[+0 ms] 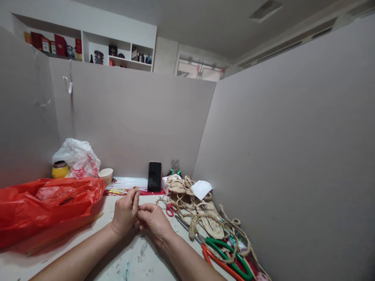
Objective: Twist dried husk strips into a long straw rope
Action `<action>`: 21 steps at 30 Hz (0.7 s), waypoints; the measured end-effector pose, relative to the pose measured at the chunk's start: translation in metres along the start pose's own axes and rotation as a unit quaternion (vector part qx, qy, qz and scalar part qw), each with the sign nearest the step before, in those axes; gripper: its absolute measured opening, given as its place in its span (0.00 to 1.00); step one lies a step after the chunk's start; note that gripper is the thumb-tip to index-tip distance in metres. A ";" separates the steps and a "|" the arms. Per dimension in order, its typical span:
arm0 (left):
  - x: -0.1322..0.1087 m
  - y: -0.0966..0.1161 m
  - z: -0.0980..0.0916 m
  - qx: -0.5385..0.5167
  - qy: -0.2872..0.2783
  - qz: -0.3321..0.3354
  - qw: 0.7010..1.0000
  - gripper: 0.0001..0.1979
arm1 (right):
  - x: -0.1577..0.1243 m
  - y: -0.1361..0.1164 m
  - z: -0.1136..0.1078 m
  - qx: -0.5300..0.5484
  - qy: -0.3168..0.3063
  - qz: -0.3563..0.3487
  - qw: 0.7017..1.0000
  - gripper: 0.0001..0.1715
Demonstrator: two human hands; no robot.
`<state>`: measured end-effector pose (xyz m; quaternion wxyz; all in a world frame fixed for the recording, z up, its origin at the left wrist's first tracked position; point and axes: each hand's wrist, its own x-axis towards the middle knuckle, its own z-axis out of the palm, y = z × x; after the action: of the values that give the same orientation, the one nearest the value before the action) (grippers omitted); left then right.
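Observation:
My left hand [125, 212] is raised over the white table [133, 257], its fingers closed on a small piece of tan cord whose tip [136, 188] shows above the thumb. Against it, on the right, my right hand [155, 222] has its thumb and forefinger pinched together close to the left palm. What lies between those right fingertips is too small and too hidden to name. Braided tan rope [209, 220] is heaped to the right of my hands, with small red-handled scissors [170, 209] beside it.
Large scissors with orange [219, 263] and green handles [231, 255] lie at the right. A red plastic bag [49, 207] covers the left side. Behind stand a phone [154, 176], a paper cup [106, 176] and a yellow jar [60, 170]. Grey partitions [131, 113] enclose the table.

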<state>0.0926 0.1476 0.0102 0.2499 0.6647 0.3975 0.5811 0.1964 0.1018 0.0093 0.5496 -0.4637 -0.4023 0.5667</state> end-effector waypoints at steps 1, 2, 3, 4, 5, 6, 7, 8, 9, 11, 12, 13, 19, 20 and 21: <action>0.000 0.001 0.000 0.003 -0.004 -0.002 1.000 0.05 | 0.000 0.000 0.001 0.000 0.011 -0.004 1.000 0.06; 0.000 0.001 0.001 0.010 -0.009 0.001 1.000 0.06 | -0.001 0.000 0.002 0.001 0.019 -0.009 1.000 0.07; 0.000 0.002 0.001 0.019 -0.014 0.007 1.000 0.06 | -0.001 0.000 0.002 0.002 0.024 -0.015 1.000 0.07; -0.001 0.002 0.001 0.027 -0.018 0.015 0.999 0.06 | -0.001 0.000 0.003 0.002 0.027 -0.022 0.999 0.07; -0.001 0.003 0.002 0.033 -0.021 0.021 0.999 0.06 | 0.000 0.001 0.003 -0.001 0.029 -0.031 0.999 0.07; -0.001 0.003 0.002 0.036 -0.024 0.026 0.999 0.06 | 0.001 0.002 0.003 -0.009 0.035 -0.045 0.998 0.06; -0.001 0.004 0.003 0.036 -0.027 0.029 0.999 0.06 | 0.002 0.002 0.003 -0.021 0.043 -0.062 0.997 0.06; 0.000 0.005 0.003 0.034 -0.028 0.031 0.999 0.06 | 0.004 0.003 0.003 -0.036 0.052 -0.081 0.995 0.06; 0.000 0.006 0.003 0.031 -0.028 0.032 0.999 0.07 | 0.006 0.004 0.003 -0.052 0.059 -0.100 0.992 0.06; 0.004 0.008 0.003 0.025 -0.022 0.026 0.999 0.09 | 0.009 0.006 0.002 -0.084 0.064 -0.131 0.986 0.06; 0.007 0.008 0.003 0.021 -0.018 0.014 1.000 0.10 | 0.010 0.007 0.001 -0.102 0.062 -0.143 0.982 0.06; 0.010 0.007 0.002 0.017 -0.015 -0.004 1.000 0.11 | 0.011 0.009 -0.001 -0.124 0.061 -0.154 0.978 0.06; 0.034 -0.024 -0.009 -0.066 -0.007 -0.179 0.982 0.13 | 0.001 0.007 -0.006 -0.323 0.068 -0.314 0.890 0.08; 0.037 -0.031 -0.011 -0.085 -0.015 -0.205 0.975 0.12 | -0.003 0.004 -0.005 -0.335 0.064 -0.342 0.875 0.08; 0.040 -0.037 -0.013 -0.100 -0.025 -0.227 0.968 0.12 | -0.006 0.001 -0.004 -0.332 0.059 -0.361 0.869 0.08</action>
<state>0.0718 0.1990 0.0065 0.4503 0.5432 0.4715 0.5290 0.1999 0.0958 0.0077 0.5523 -0.4734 -0.6731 0.1332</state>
